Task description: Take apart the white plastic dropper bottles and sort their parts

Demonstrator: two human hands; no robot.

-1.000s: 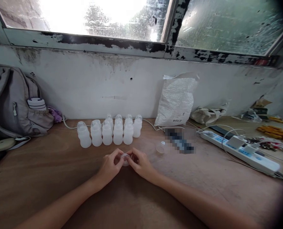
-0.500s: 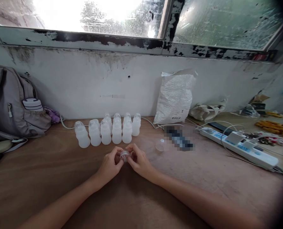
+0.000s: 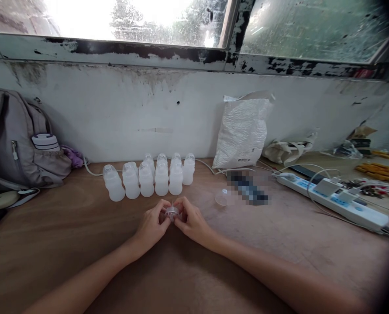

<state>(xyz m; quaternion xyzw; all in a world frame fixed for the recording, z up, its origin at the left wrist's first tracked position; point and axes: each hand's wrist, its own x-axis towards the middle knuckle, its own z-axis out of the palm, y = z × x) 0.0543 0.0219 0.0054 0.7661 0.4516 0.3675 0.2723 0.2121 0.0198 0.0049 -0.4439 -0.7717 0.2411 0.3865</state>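
Between my two hands, over the wooden tabletop, is a small clear bottle collar ring (image 3: 172, 212). My left hand (image 3: 152, 223) pinches its left side between thumb and fingers. On the opposite side, the thumb and fingers of my right hand (image 3: 193, 223) close on the same ring. Something thin and clear stands up at the ring's middle, too small to make out. Just beyond my hands stand several frosted white baby bottles (image 3: 161, 183) with clear domed caps, grouped in rows. A loose clear domed cap (image 3: 222, 199) rests on the table to the right.
A white plastic mailer bag (image 3: 242, 131) leans against the wall. A white power strip (image 3: 332, 198) with plugs and cables lies at the right, near a blurred dark object (image 3: 249, 188). At the left sits a grey backpack (image 3: 20, 144) with a cup in its side pocket.
Both hands keep their hold on the collar ring, with only slight finger movement. The view has shifted a little; the bottles and loose cap stay in place.
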